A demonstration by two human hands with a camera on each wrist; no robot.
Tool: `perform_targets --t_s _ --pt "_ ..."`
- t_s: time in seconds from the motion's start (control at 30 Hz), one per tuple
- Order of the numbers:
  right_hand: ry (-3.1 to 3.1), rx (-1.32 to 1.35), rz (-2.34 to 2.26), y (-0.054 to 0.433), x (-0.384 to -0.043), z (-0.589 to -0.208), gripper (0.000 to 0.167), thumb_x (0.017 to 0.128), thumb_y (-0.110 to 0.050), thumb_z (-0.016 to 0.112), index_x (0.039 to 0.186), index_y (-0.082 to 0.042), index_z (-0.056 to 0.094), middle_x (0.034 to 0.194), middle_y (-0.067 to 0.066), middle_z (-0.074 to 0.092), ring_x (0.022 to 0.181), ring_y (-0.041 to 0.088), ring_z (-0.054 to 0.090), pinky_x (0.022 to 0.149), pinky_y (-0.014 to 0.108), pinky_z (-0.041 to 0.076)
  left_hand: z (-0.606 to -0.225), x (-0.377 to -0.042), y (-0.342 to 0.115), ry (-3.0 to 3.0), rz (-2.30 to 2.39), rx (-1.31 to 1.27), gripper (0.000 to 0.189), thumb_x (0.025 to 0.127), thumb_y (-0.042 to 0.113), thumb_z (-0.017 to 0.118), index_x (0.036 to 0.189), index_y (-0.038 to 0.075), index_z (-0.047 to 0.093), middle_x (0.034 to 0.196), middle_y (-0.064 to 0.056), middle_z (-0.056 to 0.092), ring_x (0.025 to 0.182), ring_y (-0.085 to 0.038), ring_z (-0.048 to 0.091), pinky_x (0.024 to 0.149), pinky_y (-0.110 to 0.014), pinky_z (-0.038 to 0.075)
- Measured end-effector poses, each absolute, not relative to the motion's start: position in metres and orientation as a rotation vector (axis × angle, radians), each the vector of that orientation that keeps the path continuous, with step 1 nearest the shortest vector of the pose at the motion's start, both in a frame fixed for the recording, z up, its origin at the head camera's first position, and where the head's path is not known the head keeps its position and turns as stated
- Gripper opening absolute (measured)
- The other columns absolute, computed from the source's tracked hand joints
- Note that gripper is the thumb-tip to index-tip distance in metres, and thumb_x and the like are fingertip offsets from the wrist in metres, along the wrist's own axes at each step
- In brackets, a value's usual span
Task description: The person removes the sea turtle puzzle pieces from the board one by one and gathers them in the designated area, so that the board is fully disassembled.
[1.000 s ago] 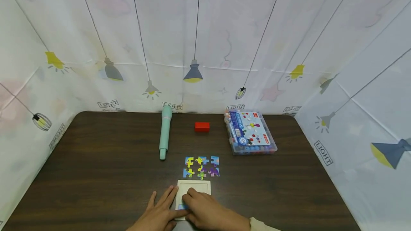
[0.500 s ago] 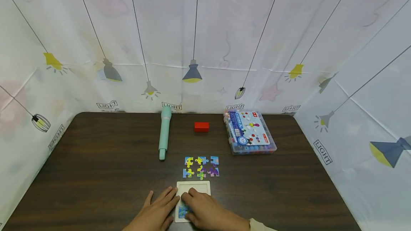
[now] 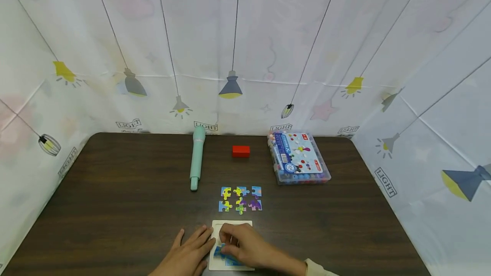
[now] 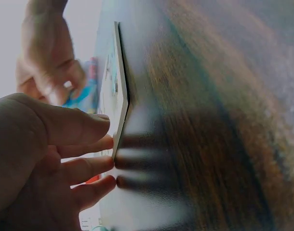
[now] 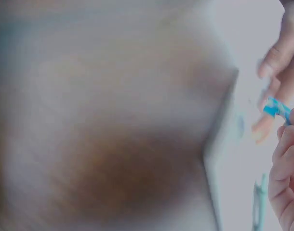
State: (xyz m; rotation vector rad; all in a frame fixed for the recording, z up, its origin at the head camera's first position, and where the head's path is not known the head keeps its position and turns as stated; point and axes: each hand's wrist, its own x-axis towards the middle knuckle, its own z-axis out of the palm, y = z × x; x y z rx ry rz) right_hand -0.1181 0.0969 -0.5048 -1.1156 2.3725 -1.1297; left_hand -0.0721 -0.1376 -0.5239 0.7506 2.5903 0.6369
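A pale puzzle tray [image 3: 232, 222] lies at the front of the dark table with blue puzzle pieces [image 3: 232, 262] in its lower part. My left hand [image 3: 186, 252] has its fingers stretched out, the tips touching the tray's left edge. In the left wrist view those fingertips [image 4: 106, 163] meet the tray's rim. Over the tray, my right hand [image 3: 245, 244] pinches a blue puzzle piece [image 5: 277, 109] between thumb and fingers, held tilted above the tray. Part of the tray is hidden beneath this hand.
Several loose puzzle pieces [image 3: 241, 206] lie in two rows just beyond the tray. Farther back are a mint-green stick-shaped object [image 3: 197, 156], a red block [image 3: 241, 151] and a clear plastic box of beads [image 3: 301, 156]. A printed curtain [image 3: 253, 110] hangs behind the table.
My right hand has lifted from the tray and now holds a blue piece. More blue pieces show. The tray has slid slightly toward me. My left thumb has drawn back from the tray.
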Motion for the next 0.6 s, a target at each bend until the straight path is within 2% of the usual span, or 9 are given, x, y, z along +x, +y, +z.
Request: perform_targets --t_s 0.1,0.3,0.6 --pt "2.362 -1.046 -1.188 0.099 -0.136 -0.493 0.02 0.093 -0.01 0.075 0.088 -0.016 0.057 0.077 -0.013 0.055 0.068 -0.003 0.053 0.06 0.017 0.047 -0.525 -0.072 -0.138 2.579 0.614 0.737 0.053 0.097 0.024 0.07 0.146 0.009 0.057 0.16 -0.013 0.04 0.15 -0.035 0.032 0.107 -0.08 0.021" --pt "2.469 -1.008 -1.127 0.095 -0.172 -0.492 0.019 0.092 -0.004 0.075 0.087 -0.011 0.058 0.074 -0.009 0.056 0.062 0.0 0.048 0.058 0.019 0.043 -0.528 -0.068 -0.138 2.598 0.547 0.74 0.054 0.097 0.028 0.071 0.146 0.01 0.058 0.16 -0.01 0.042 0.15 -0.032 0.033 0.105 -0.079 0.025" --pt "2.59 -1.079 -0.881 0.084 -0.182 -0.507 0.018 0.09 -0.007 0.079 0.087 -0.013 0.062 0.071 -0.01 0.056 0.06 0.0 0.048 0.053 0.02 0.042 -0.529 -0.065 -0.137 2.581 0.571 0.736 0.053 0.099 0.031 0.068 0.147 0.012 0.057 0.161 -0.008 0.04 0.15 -0.032 0.033 0.103 -0.079 0.027"
